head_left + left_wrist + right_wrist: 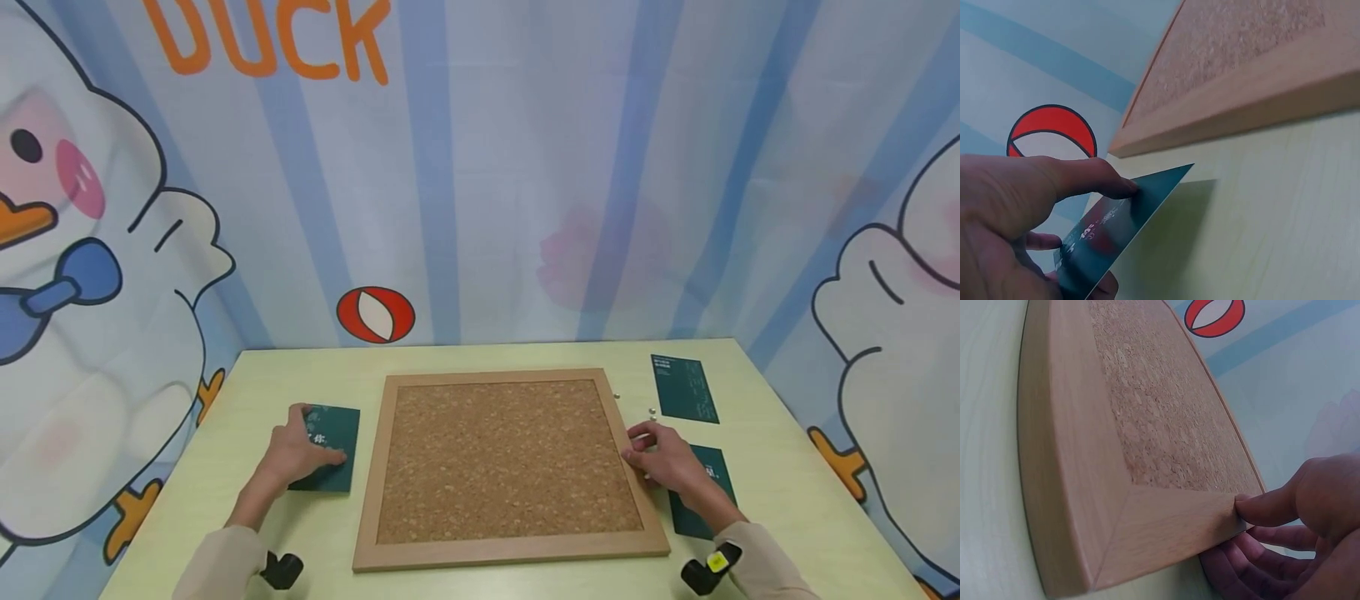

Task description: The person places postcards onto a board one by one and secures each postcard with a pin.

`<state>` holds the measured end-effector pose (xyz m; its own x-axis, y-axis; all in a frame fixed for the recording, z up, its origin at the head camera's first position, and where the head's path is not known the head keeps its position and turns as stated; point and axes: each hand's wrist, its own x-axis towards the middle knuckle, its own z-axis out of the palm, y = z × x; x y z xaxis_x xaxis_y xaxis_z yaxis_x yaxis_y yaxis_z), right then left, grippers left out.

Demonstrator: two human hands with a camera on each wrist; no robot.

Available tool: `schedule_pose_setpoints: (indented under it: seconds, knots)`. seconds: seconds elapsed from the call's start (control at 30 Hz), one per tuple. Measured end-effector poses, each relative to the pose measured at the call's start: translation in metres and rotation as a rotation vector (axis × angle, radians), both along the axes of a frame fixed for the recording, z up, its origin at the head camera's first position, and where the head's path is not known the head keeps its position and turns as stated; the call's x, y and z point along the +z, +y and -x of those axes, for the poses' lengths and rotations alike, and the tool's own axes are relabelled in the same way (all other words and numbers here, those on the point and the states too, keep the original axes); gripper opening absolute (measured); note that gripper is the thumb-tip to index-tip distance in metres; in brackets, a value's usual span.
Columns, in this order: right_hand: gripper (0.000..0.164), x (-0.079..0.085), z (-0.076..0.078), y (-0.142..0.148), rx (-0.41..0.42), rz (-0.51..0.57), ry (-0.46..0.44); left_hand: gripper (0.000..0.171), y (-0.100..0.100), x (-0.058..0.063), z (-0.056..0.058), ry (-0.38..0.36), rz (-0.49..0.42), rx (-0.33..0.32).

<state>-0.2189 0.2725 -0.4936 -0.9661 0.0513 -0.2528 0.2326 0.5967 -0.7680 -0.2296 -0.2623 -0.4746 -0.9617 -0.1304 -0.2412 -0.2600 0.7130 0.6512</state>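
A wood-framed cork board [510,467] lies flat on the table. My left hand [294,450] holds a dark green card [341,425] with white characters, left of the board. In the left wrist view the thumb presses on the card's face [1154,187], with fingertips behind it, and the card is tilted off the table. My right hand [667,458] grips the right side of the board's frame [1179,519]. Its thumb rests on the wood and its other fingers curl at the outer edge, partly hidden.
Two more green cards lie to the right: one at the back [684,389], another [712,479] partly under the right forearm. Small shiny metal bits [652,413] sit between board and back card. A printed curtain [495,167] stands behind the table [322,542].
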Motion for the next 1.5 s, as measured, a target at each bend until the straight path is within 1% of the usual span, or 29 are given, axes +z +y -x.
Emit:
schedule_pose_setpoints:
  seconds: [0.13,0.27,0.47,0.57,0.73,0.87,0.97,1.1,1.27,1.5]
  knots:
    - [0.036,0.000,0.000,0.001,-0.002,-0.003,-0.003,0.104,0.008,0.004,0.002,0.039,-0.045,-0.004]
    - [0.035,0.000,0.000,0.001,-0.003,-0.006,-0.003,0.103,0.020,0.009,0.004,0.076,-0.071,0.001]
    - [0.034,0.000,0.000,0.000,-0.004,-0.008,0.002,0.103,0.045,0.019,0.007,0.097,-0.079,-0.007]
    - [0.034,0.000,0.001,-0.001,-0.003,-0.012,0.005,0.102,0.058,0.020,0.008,0.099,-0.084,-0.015]
    - [0.034,0.000,0.001,-0.001,-0.006,-0.019,0.009,0.100,0.080,0.016,0.011,0.093,-0.105,-0.028]
    - [0.034,0.000,0.000,-0.001,0.000,-0.019,0.018,0.100,0.094,0.012,0.015,0.116,-0.113,-0.052]
    - [0.035,0.000,0.000,0.000,0.000,-0.021,0.022,0.100,0.103,0.008,0.018,0.137,-0.102,-0.077]
    - [0.035,-0.001,-0.001,-0.002,-0.008,-0.015,0.017,0.100,0.111,0.004,0.019,0.155,-0.094,-0.092]
    - [0.036,-0.002,-0.001,-0.002,-0.014,-0.017,0.015,0.099,0.119,-0.001,0.020,0.150,-0.107,-0.094]
    - [0.036,-0.002,-0.001,-0.001,-0.006,-0.023,0.025,0.098,0.128,-0.005,0.019,0.161,-0.088,-0.117]
